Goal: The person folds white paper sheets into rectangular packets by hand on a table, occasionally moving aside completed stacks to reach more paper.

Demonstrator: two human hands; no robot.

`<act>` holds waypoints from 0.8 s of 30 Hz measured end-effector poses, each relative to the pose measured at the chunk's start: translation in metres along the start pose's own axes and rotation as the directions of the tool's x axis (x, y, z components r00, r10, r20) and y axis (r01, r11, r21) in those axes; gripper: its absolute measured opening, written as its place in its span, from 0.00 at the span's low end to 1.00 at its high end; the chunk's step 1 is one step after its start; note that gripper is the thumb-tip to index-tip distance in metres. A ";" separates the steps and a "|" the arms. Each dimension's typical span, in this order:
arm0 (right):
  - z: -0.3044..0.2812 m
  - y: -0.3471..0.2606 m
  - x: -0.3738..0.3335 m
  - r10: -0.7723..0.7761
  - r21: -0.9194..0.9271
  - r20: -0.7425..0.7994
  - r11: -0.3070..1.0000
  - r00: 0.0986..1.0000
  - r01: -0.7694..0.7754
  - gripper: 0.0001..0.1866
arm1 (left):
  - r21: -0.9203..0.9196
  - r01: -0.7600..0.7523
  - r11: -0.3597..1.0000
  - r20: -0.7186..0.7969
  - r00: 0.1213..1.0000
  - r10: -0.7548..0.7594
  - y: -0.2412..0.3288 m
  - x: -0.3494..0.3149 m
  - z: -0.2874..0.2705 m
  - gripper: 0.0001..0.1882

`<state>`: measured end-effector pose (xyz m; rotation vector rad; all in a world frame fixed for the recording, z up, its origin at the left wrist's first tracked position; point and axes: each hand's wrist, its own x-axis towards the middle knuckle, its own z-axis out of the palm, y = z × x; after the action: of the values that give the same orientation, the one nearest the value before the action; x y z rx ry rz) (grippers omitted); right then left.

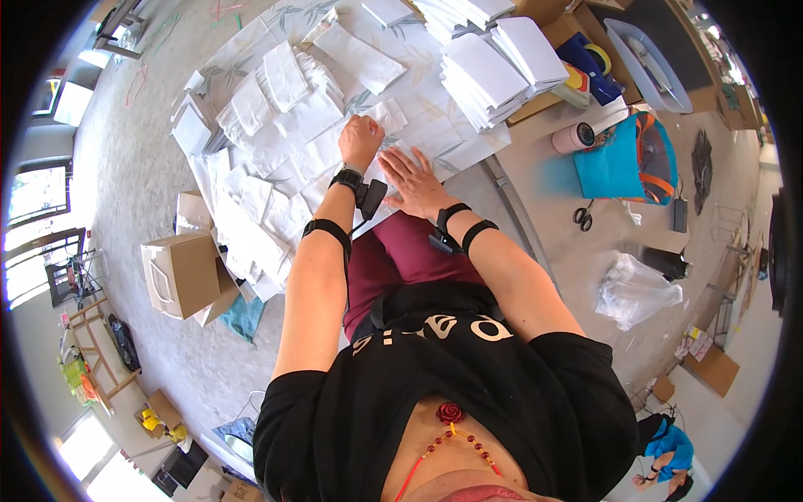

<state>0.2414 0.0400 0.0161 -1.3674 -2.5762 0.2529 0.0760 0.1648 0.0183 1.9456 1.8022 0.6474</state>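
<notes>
My left hand [361, 142] rests over the table with its fingers curled closed, right beside a flat white paper piece [388, 115]. Whatever those fingers pinch, if anything, is hidden. To its right and a little nearer, my right hand [416, 181] lies open, fingers stretched out across white paper at the table's near edge. Overlapping flat white pieces, which look like thin paper bags [284, 77], spread over the left part of the table. Thicker stacks of white folded paper [481, 79] stand at the far right of the leaf-patterned table cover [427, 138].
Right of the table are a cardboard box [535, 107], a pale blue tub [648, 67], a turquoise bag [615, 163] with orange handles, a pink cup [572, 138], scissors [583, 217] and a clear plastic bag [637, 291]. Cardboard cartons [182, 274] stand left; another person [667, 456] is at lower right.
</notes>
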 end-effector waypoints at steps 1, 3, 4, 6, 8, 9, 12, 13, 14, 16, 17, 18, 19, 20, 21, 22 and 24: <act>0.000 0.000 -0.001 0.001 0.003 0.004 1.000 1.000 -0.001 0.47 | 0.003 0.010 1.000 0.001 1.000 -0.010 0.001 0.000 0.001 0.10; -0.001 0.001 0.000 0.002 0.007 0.003 1.000 1.000 -0.002 0.47 | 0.002 0.013 1.000 -0.009 1.000 -0.013 0.000 0.001 0.002 0.10; -0.002 0.001 -0.001 0.003 0.009 0.002 1.000 1.000 -0.003 0.47 | -0.002 0.006 1.000 -0.018 1.000 -0.006 0.000 0.001 0.002 0.11; -0.003 -0.001 0.000 -0.002 0.011 -0.002 1.000 1.000 0.002 0.47 | -0.035 0.002 0.999 -0.030 1.000 -0.003 -0.007 0.002 0.002 0.11; -0.004 0.000 0.000 -0.001 0.011 -0.001 1.000 1.000 0.001 0.47 | -0.102 -0.001 0.995 -0.026 1.000 -0.002 -0.011 0.002 0.000 0.11; -0.003 0.000 -0.001 0.002 0.010 0.001 1.000 1.000 -0.002 0.47 | -0.163 0.046 0.985 -0.021 0.999 -0.050 -0.011 0.002 -0.003 0.11; -0.001 0.000 0.001 -0.010 0.022 -0.018 1.000 1.000 0.011 0.47 | -0.471 0.188 0.862 -0.031 0.973 -0.229 -0.024 -0.004 -0.015 0.12; -0.001 -0.002 0.002 -0.022 0.028 -0.028 0.999 0.999 0.023 0.47 | -0.644 0.212 0.735 -0.039 0.950 -0.309 -0.032 -0.010 -0.021 0.12; 0.000 -0.004 0.004 -0.027 0.026 -0.030 0.999 0.999 0.028 0.47 | -0.789 0.210 0.578 -0.037 0.922 -0.385 -0.041 -0.015 -0.030 0.12; 0.005 0.001 -0.001 -0.006 0.010 -0.019 1.000 1.000 0.006 0.47 | -0.912 0.126 0.390 -0.054 0.906 -0.419 -0.044 -0.034 -0.052 0.10; 0.006 0.000 -0.001 -0.007 0.019 -0.025 1.000 1.000 0.008 0.47 | -0.937 0.077 0.342 -0.083 0.899 -0.429 -0.053 -0.045 -0.071 0.09; 0.007 0.001 -0.002 -0.006 0.024 -0.026 1.000 1.000 0.006 0.47 | -0.948 0.031 0.316 -0.117 0.891 -0.438 -0.055 -0.055 -0.089 0.07; 0.008 0.002 -0.002 -0.006 0.029 -0.026 1.000 1.000 0.006 0.47 | -0.957 -0.017 0.291 -0.151 0.881 -0.448 -0.057 -0.064 -0.106 0.05; 0.007 0.000 -0.001 -0.006 0.038 -0.022 0.999 1.000 0.007 0.48 | -0.958 -0.100 0.270 -0.215 0.872 -0.440 -0.060 -0.076 -0.128 0.04; 0.008 0.000 -0.001 -0.003 0.038 -0.012 0.999 1.000 0.004 0.48 | -0.943 -0.140 0.301 -0.269 0.853 -0.447 -0.057 -0.085 -0.148 0.04; 0.008 0.001 -0.001 0.000 0.038 -0.001 0.999 1.000 0.000 0.48 | -0.925 -0.148 0.350 -0.305 0.839 -0.451 -0.052 -0.094 -0.165 0.05; 0.008 0.001 0.000 -0.005 0.039 0.010 0.999 1.000 0.005 0.49 | -0.878 -0.157 0.451 -0.374 0.813 -0.446 -0.034 -0.111 -0.199 0.07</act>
<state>0.2403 0.0399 0.0084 -1.3493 -2.5693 0.3080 -0.0751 0.0538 0.1528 0.8438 1.3434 1.8197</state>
